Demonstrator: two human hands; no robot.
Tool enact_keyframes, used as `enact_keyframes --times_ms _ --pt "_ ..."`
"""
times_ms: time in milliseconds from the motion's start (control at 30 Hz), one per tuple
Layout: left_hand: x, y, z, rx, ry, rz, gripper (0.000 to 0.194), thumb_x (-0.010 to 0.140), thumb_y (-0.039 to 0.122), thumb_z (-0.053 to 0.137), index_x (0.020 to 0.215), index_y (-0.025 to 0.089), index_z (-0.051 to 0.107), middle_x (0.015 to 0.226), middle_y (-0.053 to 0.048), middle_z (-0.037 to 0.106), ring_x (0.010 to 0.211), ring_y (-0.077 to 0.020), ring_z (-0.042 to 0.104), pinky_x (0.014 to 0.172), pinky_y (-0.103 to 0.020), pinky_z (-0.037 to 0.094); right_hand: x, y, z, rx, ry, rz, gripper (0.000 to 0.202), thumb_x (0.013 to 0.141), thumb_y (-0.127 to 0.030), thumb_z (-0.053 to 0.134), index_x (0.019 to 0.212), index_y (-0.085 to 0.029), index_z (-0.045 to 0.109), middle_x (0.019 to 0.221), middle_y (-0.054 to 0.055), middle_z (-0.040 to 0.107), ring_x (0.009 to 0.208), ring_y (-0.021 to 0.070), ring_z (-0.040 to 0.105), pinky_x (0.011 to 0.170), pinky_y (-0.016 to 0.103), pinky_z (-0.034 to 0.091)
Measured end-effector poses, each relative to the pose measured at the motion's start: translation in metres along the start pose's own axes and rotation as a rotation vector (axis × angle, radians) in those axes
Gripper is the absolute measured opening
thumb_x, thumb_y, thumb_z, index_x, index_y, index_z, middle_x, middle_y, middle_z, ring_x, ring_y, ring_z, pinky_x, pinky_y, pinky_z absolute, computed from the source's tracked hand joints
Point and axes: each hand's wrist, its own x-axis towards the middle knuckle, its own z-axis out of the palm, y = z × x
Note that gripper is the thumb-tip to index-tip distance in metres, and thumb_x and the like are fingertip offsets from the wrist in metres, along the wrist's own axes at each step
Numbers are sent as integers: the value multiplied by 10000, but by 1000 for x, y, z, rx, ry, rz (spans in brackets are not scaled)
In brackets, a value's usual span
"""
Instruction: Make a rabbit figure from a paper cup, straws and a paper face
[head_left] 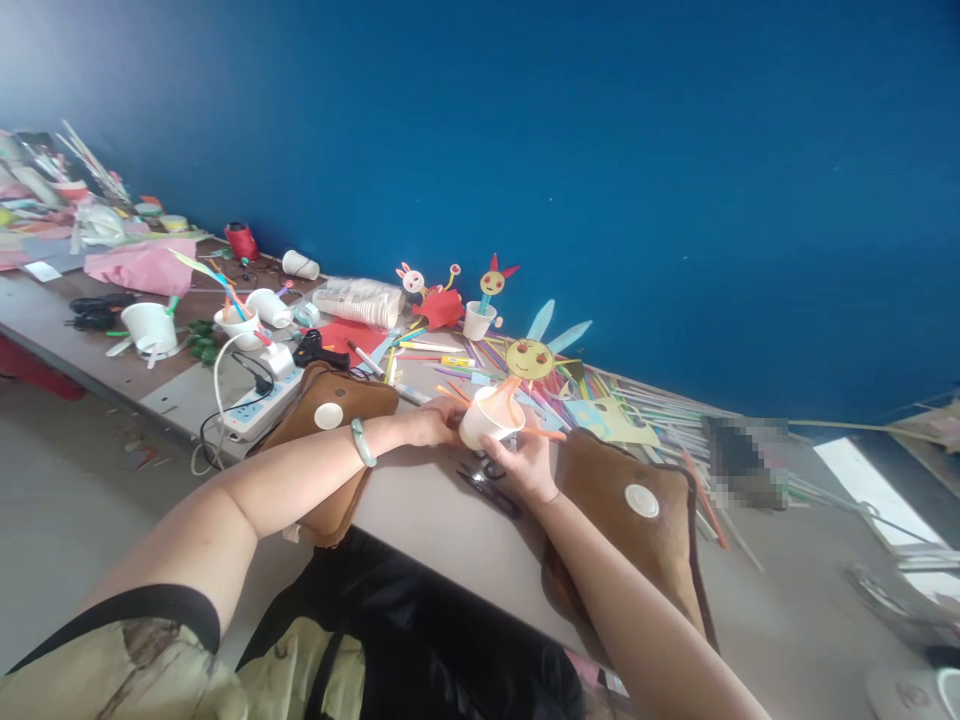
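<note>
Between my two hands is a white paper cup [480, 425], tilted a little, with orange strips inside it and orange ends poking out at its sides. A round yellow paper face [529, 359] with two light-blue ears rises above the cup. My left hand [439, 422] closes on the cup's left side, its fingertips partly hidden behind it. My right hand [523, 465] grips the right side, thumb across the front. Under the cup, dark scissors [487, 485] lie on the table.
Brown cushions [330, 440] flank my arms. At left are a power strip [262, 400], a black glue gun [319, 352] and white cups. Behind stand another cup figure [480, 320] and stacked cups [360, 302]. Coloured sticks [645, 390] spread along the blue wall.
</note>
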Motion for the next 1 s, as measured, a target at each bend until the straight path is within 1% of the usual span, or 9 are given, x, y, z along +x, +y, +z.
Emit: enact_keyframes --times_ms 100,200,333,500,700,767,867,933,1000 --pt "0 1 1 10 -13 -2 357 653 215 786 1000 135 759 866 -51 748 824 -199 672 751 -276 490 0 -3 2 42 -36 33 628 672 -521 809 1173 -178 651 1021 124 749 1005 329 684 908 491 545" --pt "-1 3 2 1 -26 -4 349 658 183 741 1004 134 752 845 -38 736 784 -178 657 727 -262 475 -1 -5 2 48 -32 48 616 678 -528 798 1158 -168 658 1062 145 746 1003 336 691 896 493 556" --pt "-1 5 3 -38 -47 8 369 655 169 722 1022 128 742 813 -24 719 718 -144 620 676 -236 449 -1 -6 1 22 6 51 621 677 -541 790 1151 -162 659 1002 141 753 936 329 695 865 498 559" --pt "-1 0 1 -28 -45 38 357 664 166 741 1015 104 739 850 -50 731 731 -139 617 669 -224 449 -2 -6 1 25 7 56 628 673 -546 791 1155 -166 658 981 130 747 989 345 675 882 516 542" --pt "-1 -3 -3 23 38 43 435 656 152 752 1088 103 722 998 -98 751 837 -173 672 739 -250 498 -1 -4 3 39 42 82 621 682 -540 789 1163 -170 655 997 129 742 963 331 679 912 523 530" --pt "-1 -2 -4 56 71 15 473 647 148 757 1116 107 712 1007 -99 753 808 -161 672 720 -245 501 0 -3 4 54 65 86 605 702 -541 776 1166 -173 654 1005 126 742 985 328 680 942 522 520" --pt "-1 0 -5 68 77 -19 502 657 153 742 1156 117 691 992 -88 753 745 -134 656 671 -228 494 1 -3 4 55 90 102 585 725 -537 761 1171 -175 651 1003 119 745 1033 329 671 964 515 512" --pt "-1 0 -5 79 97 -26 487 663 131 703 1150 120 688 963 -76 749 711 -119 638 637 -214 482 1 -3 4 53 100 111 573 733 -531 757 1168 -173 651 997 117 747 1048 329 667 968 510 511" --pt "-2 -1 -5 92 155 -21 450 665 110 660 1114 121 694 921 -67 741 690 -113 625 614 -208 474 1 -3 4 74 95 112 555 741 -525 753 1156 -171 654 986 115 748 1047 325 671 966 500 516"
